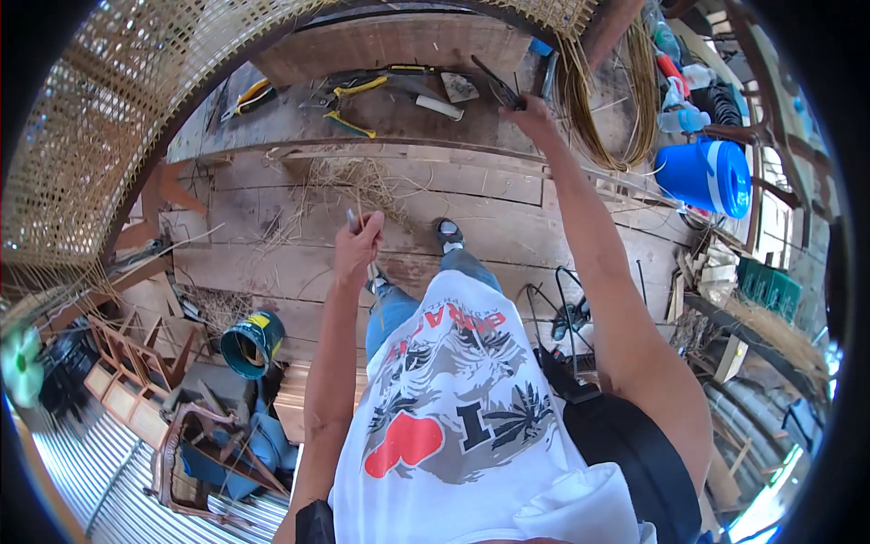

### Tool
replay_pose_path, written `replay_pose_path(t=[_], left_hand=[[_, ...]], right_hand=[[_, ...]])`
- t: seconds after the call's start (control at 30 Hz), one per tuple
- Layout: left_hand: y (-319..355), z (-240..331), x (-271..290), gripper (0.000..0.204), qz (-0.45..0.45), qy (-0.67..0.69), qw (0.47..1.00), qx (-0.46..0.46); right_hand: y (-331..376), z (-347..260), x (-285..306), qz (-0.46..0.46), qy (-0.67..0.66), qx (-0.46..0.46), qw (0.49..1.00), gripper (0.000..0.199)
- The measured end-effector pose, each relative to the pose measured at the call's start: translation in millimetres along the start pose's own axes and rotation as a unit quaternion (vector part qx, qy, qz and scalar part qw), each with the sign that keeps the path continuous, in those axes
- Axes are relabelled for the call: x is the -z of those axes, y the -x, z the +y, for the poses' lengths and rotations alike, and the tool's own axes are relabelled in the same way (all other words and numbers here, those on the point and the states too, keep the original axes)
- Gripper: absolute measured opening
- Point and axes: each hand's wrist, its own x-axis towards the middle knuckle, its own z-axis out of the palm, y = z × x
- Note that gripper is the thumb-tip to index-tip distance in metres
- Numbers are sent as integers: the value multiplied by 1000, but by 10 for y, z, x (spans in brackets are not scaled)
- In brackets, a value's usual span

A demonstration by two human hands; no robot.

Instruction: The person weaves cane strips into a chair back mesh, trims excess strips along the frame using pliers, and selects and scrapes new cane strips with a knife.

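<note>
My left hand (360, 240) is closed in front of my body, above the plank floor. Out of its fingers stick a short grey, metal-looking piece (352, 218) and a thin pale strand, probably cane. My right hand (528, 118) reaches far forward to the low wooden bench (399, 127). Its fingers are round the near end of a dark, slim, scissors-like tool (497, 83). Left of it on the bench lie a whitish block (459, 87), a white cylinder (439, 108), yellow-handled pliers (361, 87) and orange-handled pliers (249, 98).
Woven cane panel (100, 118) in a curved frame fills the upper left. A cane coil (580, 100) hangs over the bench's right part, near a blue bucket (702, 177). Loose cane scraps (353, 186) litter the floor. A green bucket (252, 344) stands at the left.
</note>
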Motion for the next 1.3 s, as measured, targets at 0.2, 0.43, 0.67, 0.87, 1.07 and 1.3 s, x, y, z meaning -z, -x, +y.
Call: replay_pose_path(t=[0.2, 0.43, 0.67, 0.87, 1.07, 1.3], left_hand=[[-18, 230, -786, 36, -6, -38, 999, -17], [-611, 3, -1700, 36, 1, -37, 992, -116], [-784, 134, -2407, 33, -28, 36, 996, -73], [-613, 116, -1955, 22, -22, 81, 994, -75], [-191, 227, -1166, 24, -21, 82, 992, -96], [227, 28, -115, 30, -79, -97, 974, -191]], right_hand=[[1214, -377, -622, -54, -348, -39, 935, 41], [1350, -700, -239, -165, -415, -112, 888, 36], [1353, -516, 4, -220, -425, -67, 875, 42], [1298, -618, 395, -81, -185, 69, 977, 93], [1600, -463, -28, 4, -149, 62, 987, 49], [3061, -1491, -999, -132, -285, -5, 949, 34]])
